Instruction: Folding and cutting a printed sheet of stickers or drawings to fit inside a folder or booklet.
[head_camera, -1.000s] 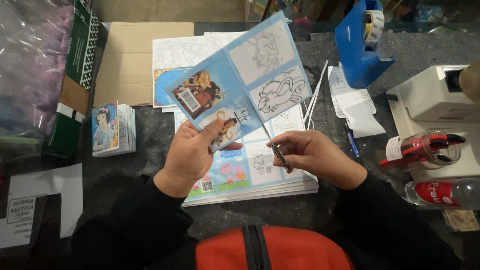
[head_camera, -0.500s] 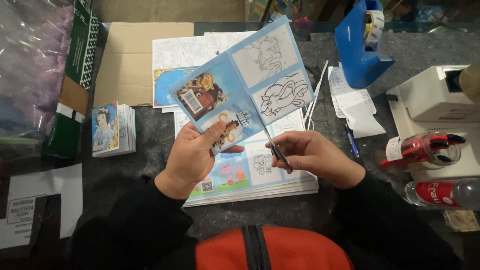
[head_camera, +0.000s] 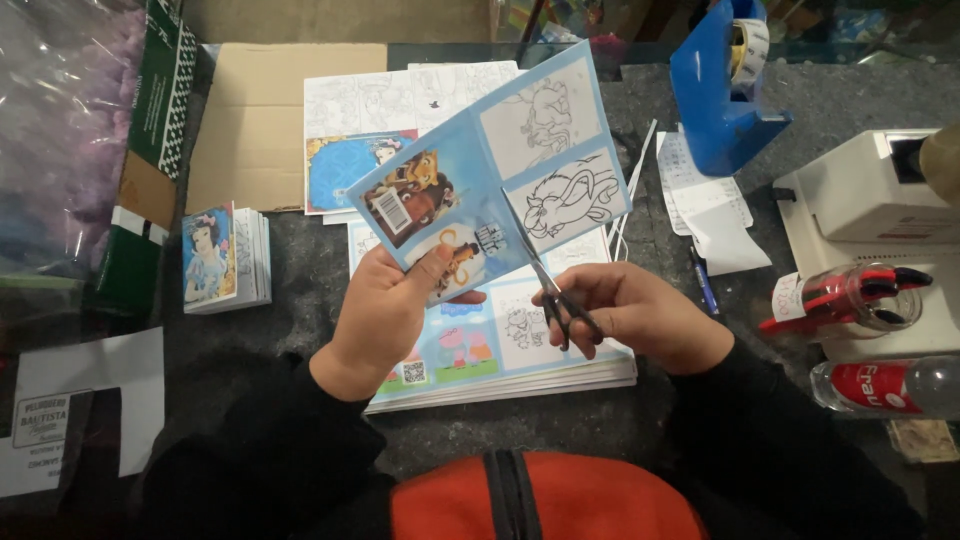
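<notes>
My left hand (head_camera: 385, 310) holds up a light blue colouring sheet (head_camera: 495, 170) with cartoon animal pictures and line drawings, pinched at its lower edge by thumb and fingers. My right hand (head_camera: 635, 315) grips small dark scissors (head_camera: 545, 285), whose blades point up into the bottom edge of the sheet near its middle. Under both hands lies a stack of similar colouring sheets (head_camera: 500, 355) on the dark stone counter (head_camera: 300, 330).
A small pile of cut booklets (head_camera: 225, 258) lies to the left, a cardboard piece (head_camera: 265, 120) behind. A blue tape dispenser (head_camera: 722, 95), white device (head_camera: 875, 200), jar of red tools (head_camera: 850, 295), plastic bottle (head_camera: 890, 385) and pen (head_camera: 703, 282) stand on the right.
The scissors have swung from lying flat in my right hand to blades up, entering the sheet's lower edge. The sheet has stayed raised in my left hand.
</notes>
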